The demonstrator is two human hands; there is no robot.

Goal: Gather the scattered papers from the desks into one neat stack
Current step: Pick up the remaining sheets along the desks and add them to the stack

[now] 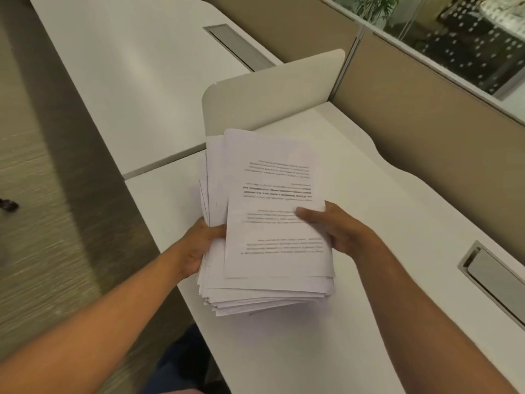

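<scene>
Head view: the paper stack [272,223] is held over the white bench [355,322], left hand [199,245] gripping its left edge, right hand [338,231] pinching the top sheets. Edges lie fanned and uneven; a slack grip could let lower sheets slide out and scatter.

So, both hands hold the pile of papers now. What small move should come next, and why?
Probably tap the stack on the desk to square its edges. The sheets are fanned out at the near edge and the left side. The left hand grips the left side and the right hand has its thumb on the top sheet, so both are placed to align it.
</scene>
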